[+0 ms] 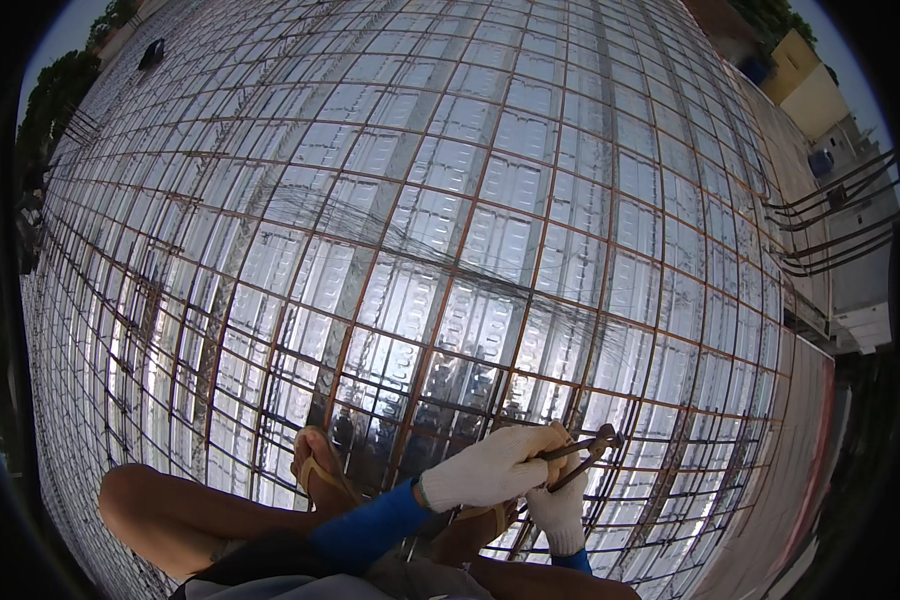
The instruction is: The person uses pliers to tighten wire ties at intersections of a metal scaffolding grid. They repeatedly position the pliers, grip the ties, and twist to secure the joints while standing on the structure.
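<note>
- Apparently, the pincers [605, 437] are gripped by both gloved hands: the upper handle is met by the curled left hand [488, 468], and the lower one is closed on by the right hand [560, 512]; their head is held out over the steel bars [478, 203], pointed away from the left hand.
- A pinch could be suffered if the handles were squeezed together with glove fabric between them, since both hands are crowded close behind the pincers' head.
- Glove cloth could also be snagged on a rough bar just under the pincers.
- Loose thin wires [450, 262], lying across the grid beyond the pincers, could be caught or scattered if they were brushed.
- Footing could be lost: a foot in an open sandal [322, 478] is set among the bars to the left of the pincers, and the shiny metal sheets [635, 285] beneath may be slippery.
- Whether a wire is held in the pincers' tips cannot be told; the tips are too small and dark.
- The right palm and some fingertips are masked near the handles.
- The second foot, below the pincers, is partly covered by the left arm.
</note>
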Motion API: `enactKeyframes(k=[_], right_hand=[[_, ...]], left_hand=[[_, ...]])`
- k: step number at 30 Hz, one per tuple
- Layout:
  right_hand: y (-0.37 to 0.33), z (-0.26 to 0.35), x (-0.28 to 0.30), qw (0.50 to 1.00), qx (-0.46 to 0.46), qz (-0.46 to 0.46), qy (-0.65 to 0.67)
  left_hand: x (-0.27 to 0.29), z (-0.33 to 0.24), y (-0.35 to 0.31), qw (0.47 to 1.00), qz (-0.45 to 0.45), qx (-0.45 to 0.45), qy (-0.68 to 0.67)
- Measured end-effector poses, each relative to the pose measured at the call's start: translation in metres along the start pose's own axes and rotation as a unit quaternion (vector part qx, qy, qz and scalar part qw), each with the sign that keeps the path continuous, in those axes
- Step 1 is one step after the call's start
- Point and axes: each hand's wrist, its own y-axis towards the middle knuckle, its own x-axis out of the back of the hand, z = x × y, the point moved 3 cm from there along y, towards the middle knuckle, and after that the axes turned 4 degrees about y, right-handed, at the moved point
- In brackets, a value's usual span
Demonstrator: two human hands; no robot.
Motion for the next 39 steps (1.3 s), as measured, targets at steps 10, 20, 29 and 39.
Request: enactKeyframes(k=[10,20,29,39], right_hand=[[-0.021,0.062,0.100,0.938,-0.201,-0.054,-0.276],[0.021,0.036,0.124,0.787,-0.253,0.225,-0.516],[0.044,0.013,0.128,0.752,-0.320,0.270,-0.508],[0.024,0.041,0.122,0.760,-0.151,0.259,-0.576]], left_hand=[[-0.113,0.087,0.036,0.923,-0.066,0.171,-0.339],[-0.187,0.142,0.016,0.890,-0.164,0.288,-0.312],[-0.171,0.139,0.031,0.906,-0.174,0.291,-0.253],[-0.176,0.116,0.046,0.813,-0.181,0.352,-0.427]])
